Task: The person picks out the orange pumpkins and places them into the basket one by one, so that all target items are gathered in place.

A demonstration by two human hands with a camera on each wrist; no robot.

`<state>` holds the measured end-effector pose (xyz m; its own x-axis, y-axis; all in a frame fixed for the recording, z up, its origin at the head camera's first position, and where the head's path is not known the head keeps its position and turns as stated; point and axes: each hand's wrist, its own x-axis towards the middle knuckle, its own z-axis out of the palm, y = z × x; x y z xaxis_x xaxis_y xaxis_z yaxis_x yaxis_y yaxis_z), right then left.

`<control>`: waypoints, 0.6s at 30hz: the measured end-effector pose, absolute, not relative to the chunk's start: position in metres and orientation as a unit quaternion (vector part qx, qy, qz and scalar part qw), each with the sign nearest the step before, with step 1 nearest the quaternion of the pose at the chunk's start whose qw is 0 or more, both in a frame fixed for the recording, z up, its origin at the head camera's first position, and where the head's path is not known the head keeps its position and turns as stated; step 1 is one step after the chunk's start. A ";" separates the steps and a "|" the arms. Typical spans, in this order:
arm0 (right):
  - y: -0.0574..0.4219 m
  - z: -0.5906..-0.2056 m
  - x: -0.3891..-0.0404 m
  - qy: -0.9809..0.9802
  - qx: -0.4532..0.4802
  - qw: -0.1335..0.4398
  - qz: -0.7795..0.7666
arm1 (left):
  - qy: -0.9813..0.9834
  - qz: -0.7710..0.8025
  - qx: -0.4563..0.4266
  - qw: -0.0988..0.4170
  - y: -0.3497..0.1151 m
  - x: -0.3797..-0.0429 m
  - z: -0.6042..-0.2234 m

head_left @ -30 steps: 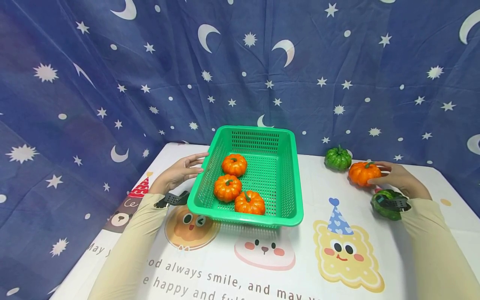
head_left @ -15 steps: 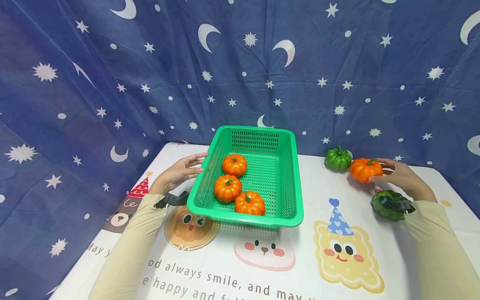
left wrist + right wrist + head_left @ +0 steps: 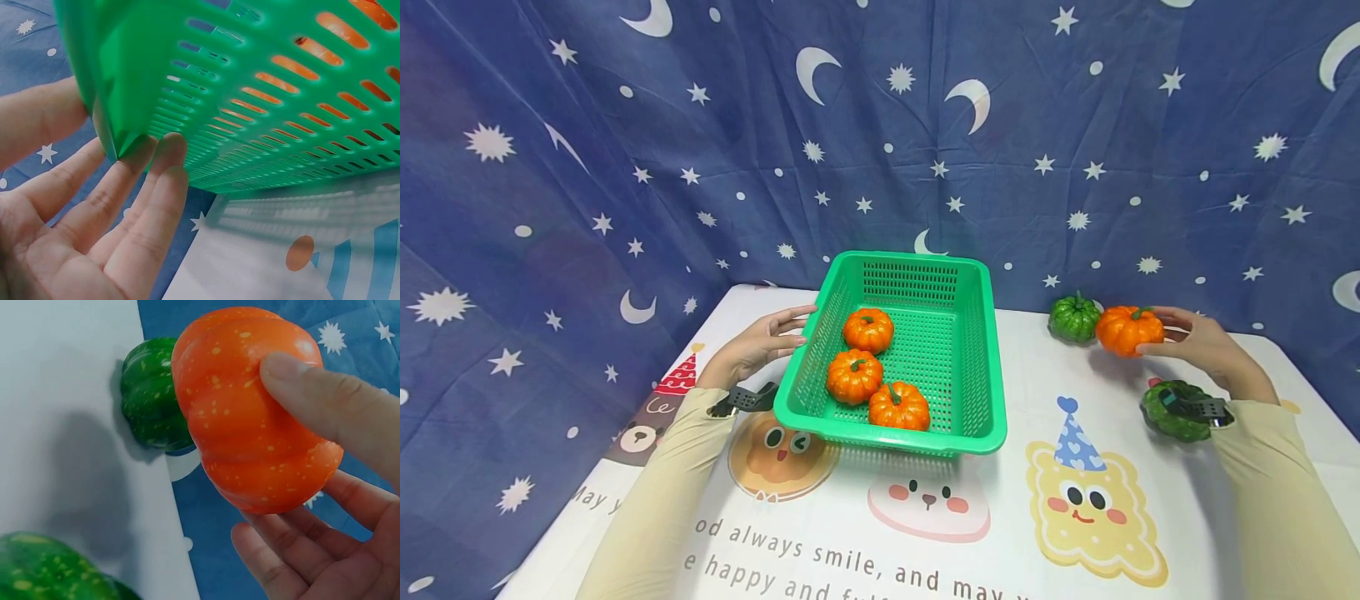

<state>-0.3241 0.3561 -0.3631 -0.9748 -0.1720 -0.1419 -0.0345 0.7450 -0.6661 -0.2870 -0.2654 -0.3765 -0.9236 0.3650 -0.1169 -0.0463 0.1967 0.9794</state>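
My right hand (image 3: 1206, 350) holds a small orange pumpkin (image 3: 1123, 332) with a green stem over the back right of the table. In the right wrist view its thumb (image 3: 331, 403) presses one side of the pumpkin, with the other fingers under the opposite side. The pumpkin's shadow falls on the white cloth. My left hand (image 3: 760, 346) rests at the left side of a green perforated basket (image 3: 992, 367), its fingers nearly straight. In the left wrist view the fingertips (image 3: 169, 150) meet the basket's outer wall. Three orange pumpkins (image 3: 856, 377) lie inside the basket, toward its left and front.
A small green pumpkin (image 3: 1075, 318) sits at the table's back edge, left of the held one. Another dark green one (image 3: 1176, 410) lies below my right wrist, partly hidden by the wrist strap. A blue star-printed curtain (image 3: 880, 125) hangs behind the printed white tablecloth (image 3: 1000, 508).
My right hand has lifted the orange pumpkin off the cloth, raising it slightly. The left hand and the basket have stayed where they were.
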 end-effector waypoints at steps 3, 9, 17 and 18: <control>0.352 -0.359 -0.324 0.931 -0.052 0.092 -0.349 | 0.756 0.625 0.106 0.165 -0.265 -0.287 -0.376; 0.344 -0.351 -0.323 0.932 -0.072 0.070 -0.348 | 0.758 0.622 0.108 0.164 -0.265 -0.286 -0.376; 0.331 -0.338 -0.321 0.926 -0.082 0.053 -0.363 | 0.760 0.620 0.105 0.163 -0.266 -0.287 -0.377; 0.329 -0.337 -0.321 0.927 -0.082 0.051 -0.363 | 0.760 0.621 0.105 0.163 -0.266 -0.287 -0.377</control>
<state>-0.3211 0.3291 -0.3367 -0.9814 -0.1891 -0.0340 -0.1157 0.7229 -0.6812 -0.2866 -0.2663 -0.3769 -0.9248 0.3619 -0.1175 -0.0430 0.2076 0.9773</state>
